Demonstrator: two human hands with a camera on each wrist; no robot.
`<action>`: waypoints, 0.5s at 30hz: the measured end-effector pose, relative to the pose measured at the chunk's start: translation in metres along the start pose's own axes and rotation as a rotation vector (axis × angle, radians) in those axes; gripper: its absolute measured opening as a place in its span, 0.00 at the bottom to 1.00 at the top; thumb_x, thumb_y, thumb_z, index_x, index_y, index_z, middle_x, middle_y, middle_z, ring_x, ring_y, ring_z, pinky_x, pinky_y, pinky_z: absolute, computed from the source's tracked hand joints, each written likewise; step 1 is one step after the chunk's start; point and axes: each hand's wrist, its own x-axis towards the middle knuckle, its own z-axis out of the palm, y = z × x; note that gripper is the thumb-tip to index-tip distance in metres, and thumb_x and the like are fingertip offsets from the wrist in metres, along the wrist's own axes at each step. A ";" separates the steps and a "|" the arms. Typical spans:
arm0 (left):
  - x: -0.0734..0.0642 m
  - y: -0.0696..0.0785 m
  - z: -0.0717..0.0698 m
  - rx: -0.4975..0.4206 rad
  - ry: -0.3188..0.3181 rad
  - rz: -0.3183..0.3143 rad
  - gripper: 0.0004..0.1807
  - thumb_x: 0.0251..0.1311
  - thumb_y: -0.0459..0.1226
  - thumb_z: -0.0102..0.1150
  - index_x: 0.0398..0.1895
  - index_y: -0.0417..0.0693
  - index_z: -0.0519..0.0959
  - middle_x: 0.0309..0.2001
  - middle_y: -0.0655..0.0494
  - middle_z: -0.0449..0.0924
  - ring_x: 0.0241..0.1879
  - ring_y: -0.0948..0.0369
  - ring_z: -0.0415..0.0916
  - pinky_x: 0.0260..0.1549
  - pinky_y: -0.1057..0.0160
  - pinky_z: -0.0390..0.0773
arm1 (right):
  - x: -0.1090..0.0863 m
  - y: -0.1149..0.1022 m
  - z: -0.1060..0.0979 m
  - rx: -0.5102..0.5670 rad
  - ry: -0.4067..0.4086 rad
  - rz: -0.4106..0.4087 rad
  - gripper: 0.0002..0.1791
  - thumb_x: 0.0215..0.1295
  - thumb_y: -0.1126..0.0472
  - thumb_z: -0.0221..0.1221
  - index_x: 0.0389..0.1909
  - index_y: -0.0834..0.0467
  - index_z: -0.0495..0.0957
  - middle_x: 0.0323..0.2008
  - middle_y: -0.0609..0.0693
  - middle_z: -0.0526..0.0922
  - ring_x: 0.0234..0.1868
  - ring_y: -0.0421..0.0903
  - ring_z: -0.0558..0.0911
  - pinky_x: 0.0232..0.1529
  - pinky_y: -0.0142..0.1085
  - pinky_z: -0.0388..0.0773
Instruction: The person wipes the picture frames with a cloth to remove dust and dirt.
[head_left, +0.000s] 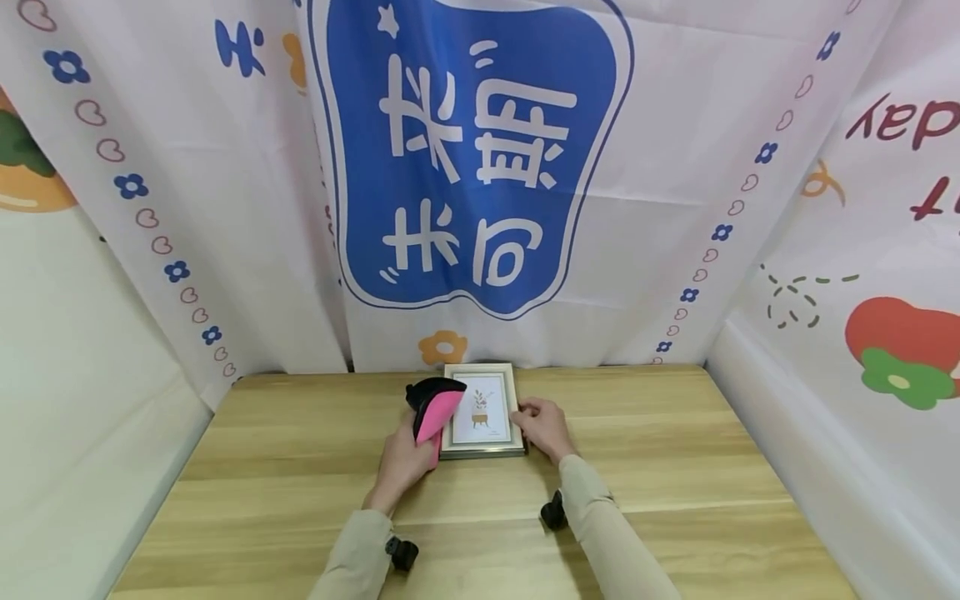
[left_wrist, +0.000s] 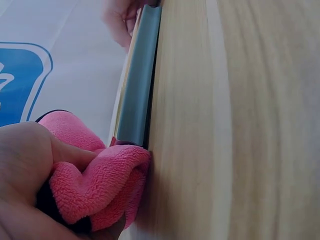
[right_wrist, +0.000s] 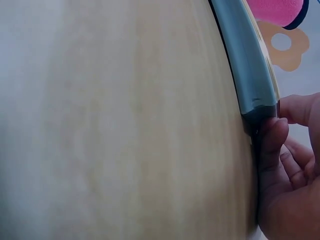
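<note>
A picture frame (head_left: 483, 449) with a pale border lies flat on the table, showing a small drawing of a potted plant. My left hand (head_left: 401, 460) grips a pink and black cloth (head_left: 441, 412) at the frame's left side. In the left wrist view the fuzzy pink cloth (left_wrist: 100, 192) is bunched in the fingers and touches the end of the frame's grey-blue side (left_wrist: 137, 85). My right hand (head_left: 547, 428) holds the frame's right edge. The right wrist view shows the thumb and a finger of this hand (right_wrist: 292, 195) pinching a corner of the frame (right_wrist: 245, 55).
The wooden table (head_left: 300, 483) spreads to both sides and in front of the frame. A white printed curtain (head_left: 675, 250) hangs right behind the table's far edge. Black wrist cameras sit near both sleeves (head_left: 611, 525).
</note>
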 end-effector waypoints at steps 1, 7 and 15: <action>-0.001 0.000 0.000 -0.004 0.001 0.003 0.21 0.71 0.47 0.62 0.55 0.40 0.78 0.39 0.38 0.85 0.34 0.48 0.78 0.33 0.47 0.80 | 0.001 0.000 0.000 0.004 0.005 -0.001 0.21 0.71 0.60 0.67 0.61 0.64 0.84 0.29 0.50 0.84 0.24 0.42 0.79 0.27 0.34 0.75; -0.001 -0.016 0.006 -0.001 -0.005 0.022 0.19 0.67 0.47 0.65 0.53 0.45 0.79 0.39 0.42 0.86 0.34 0.50 0.79 0.32 0.48 0.80 | 0.001 0.000 -0.002 0.004 0.006 0.024 0.21 0.72 0.59 0.67 0.62 0.63 0.83 0.31 0.50 0.85 0.25 0.42 0.80 0.27 0.34 0.75; -0.015 -0.025 0.001 -0.007 -0.020 0.075 0.17 0.69 0.44 0.63 0.52 0.44 0.77 0.39 0.41 0.84 0.34 0.50 0.76 0.32 0.47 0.80 | -0.001 -0.003 -0.001 0.002 0.005 0.008 0.21 0.72 0.58 0.67 0.61 0.63 0.84 0.31 0.51 0.85 0.26 0.42 0.81 0.28 0.35 0.76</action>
